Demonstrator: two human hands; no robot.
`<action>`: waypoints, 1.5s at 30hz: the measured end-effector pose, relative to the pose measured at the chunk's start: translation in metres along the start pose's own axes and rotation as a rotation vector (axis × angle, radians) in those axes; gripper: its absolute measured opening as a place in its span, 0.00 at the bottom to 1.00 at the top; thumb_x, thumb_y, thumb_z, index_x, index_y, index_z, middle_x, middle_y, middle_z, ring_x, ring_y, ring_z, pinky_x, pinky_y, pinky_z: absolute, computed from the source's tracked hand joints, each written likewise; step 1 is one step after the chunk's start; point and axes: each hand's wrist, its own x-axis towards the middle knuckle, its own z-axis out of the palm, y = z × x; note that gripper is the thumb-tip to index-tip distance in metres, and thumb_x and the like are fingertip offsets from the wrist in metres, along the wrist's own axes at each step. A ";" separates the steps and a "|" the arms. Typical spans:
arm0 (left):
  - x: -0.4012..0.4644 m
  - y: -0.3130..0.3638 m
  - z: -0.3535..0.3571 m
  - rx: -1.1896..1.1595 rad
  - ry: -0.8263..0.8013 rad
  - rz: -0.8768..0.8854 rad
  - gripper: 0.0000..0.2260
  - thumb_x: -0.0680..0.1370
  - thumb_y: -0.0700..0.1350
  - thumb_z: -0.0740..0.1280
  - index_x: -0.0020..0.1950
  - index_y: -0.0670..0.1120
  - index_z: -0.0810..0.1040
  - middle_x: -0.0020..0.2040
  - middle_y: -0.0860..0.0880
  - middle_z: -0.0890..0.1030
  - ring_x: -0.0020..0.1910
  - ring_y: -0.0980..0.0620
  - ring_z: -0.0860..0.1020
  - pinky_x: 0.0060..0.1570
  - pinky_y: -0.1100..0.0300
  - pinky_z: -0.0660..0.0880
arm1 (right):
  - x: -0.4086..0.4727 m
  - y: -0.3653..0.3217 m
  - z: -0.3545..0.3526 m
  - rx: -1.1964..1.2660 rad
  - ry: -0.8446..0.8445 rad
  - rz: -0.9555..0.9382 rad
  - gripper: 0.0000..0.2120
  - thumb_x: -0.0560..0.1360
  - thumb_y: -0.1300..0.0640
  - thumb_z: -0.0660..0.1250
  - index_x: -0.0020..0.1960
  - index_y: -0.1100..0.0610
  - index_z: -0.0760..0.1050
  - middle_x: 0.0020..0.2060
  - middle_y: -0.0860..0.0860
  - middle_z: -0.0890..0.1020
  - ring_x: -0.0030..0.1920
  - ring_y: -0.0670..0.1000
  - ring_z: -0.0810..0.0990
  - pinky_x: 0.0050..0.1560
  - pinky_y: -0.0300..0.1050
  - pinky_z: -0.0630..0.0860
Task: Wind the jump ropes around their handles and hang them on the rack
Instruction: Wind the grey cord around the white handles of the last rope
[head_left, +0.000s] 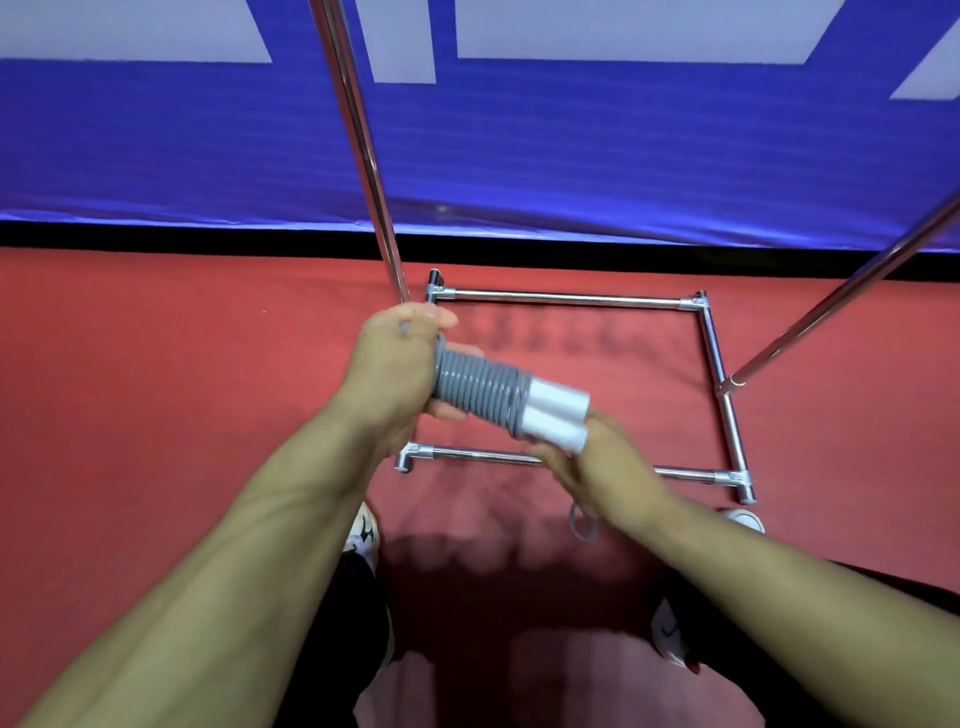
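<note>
Left hand (397, 364) grips the coiled end of the jump rope (480, 392): grey cord wound round two white handles (556, 418), long axis sloping down-right above the rack (717, 358) base. Right hand (597, 467) pinches the trailing cord.

Red floor (156, 415) (blue wall (571, 156) behind)

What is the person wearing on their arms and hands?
Nothing at all. The left hand and right hand are bare, with no gloves, rings or watch showing. Both forearms are bare too, with no sleeves reaching into the picture.
</note>
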 end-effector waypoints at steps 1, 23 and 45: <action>-0.002 -0.003 0.001 0.064 -0.073 -0.005 0.11 0.85 0.42 0.54 0.47 0.47 0.73 0.31 0.47 0.81 0.22 0.53 0.77 0.16 0.62 0.71 | 0.002 0.001 -0.006 -0.065 0.088 0.022 0.07 0.72 0.65 0.71 0.49 0.59 0.83 0.39 0.47 0.77 0.41 0.42 0.75 0.44 0.42 0.73; 0.018 -0.013 0.018 -0.045 0.362 0.078 0.12 0.84 0.42 0.52 0.45 0.50 0.71 0.29 0.47 0.81 0.20 0.53 0.78 0.16 0.59 0.72 | -0.019 -0.029 -0.011 -0.300 -0.017 0.167 0.06 0.80 0.48 0.49 0.49 0.51 0.59 0.35 0.52 0.77 0.35 0.60 0.77 0.36 0.54 0.72; 0.005 -0.004 0.022 -0.136 0.363 0.015 0.12 0.85 0.46 0.53 0.45 0.49 0.70 0.29 0.50 0.81 0.20 0.53 0.78 0.17 0.59 0.73 | 0.004 -0.010 0.005 0.123 0.232 0.218 0.12 0.77 0.51 0.64 0.47 0.55 0.85 0.46 0.46 0.77 0.49 0.37 0.75 0.51 0.28 0.68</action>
